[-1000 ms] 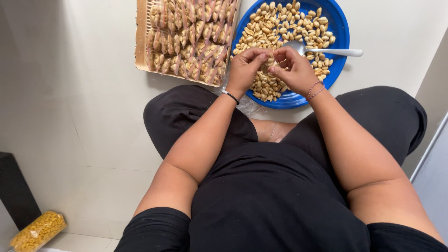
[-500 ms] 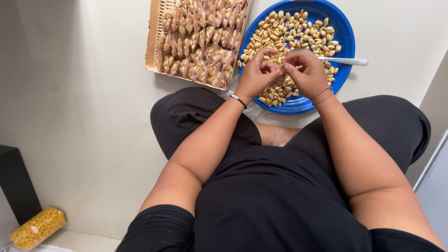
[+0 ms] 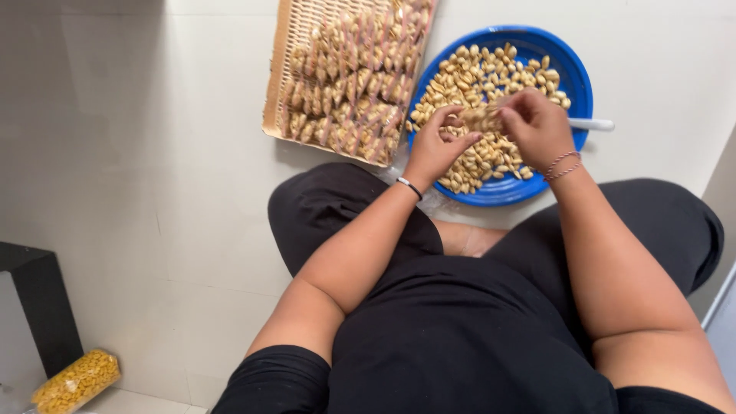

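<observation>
So the person's sitting cross-legged on a pale floor (image 3: 138,192), black clothes, leaning over a round blue basin (image 3: 576,80) that's heaped with pistachios (image 3: 491,73) still in their shells. Both hands are right above the near half of that basin. The left hand (image 3: 435,149) has its fingers curled in, thumb and forefinger pinched toward a small clear packet of nuts (image 3: 481,117) that sits between the two hands. The right hand (image 3: 537,126) is closed around the other end of the same packet, knuckles up, fingers folded over it. How tight either pinch is I honestly can't tell, the fingers cover most of it. The packet hangs just over the loose nuts, not resting on them as far as I can see.

A white handle (image 3: 592,123) pokes out over the basin's rim just past the right hand. Touching the basin on its other side is a woven tray (image 3: 280,92) lined with rows of filled little packets (image 3: 353,84). Well away from the basin, by the person's left hip, there's a black block (image 3: 38,307) and a clear bag of yellow bits (image 3: 75,381) beside it.
</observation>
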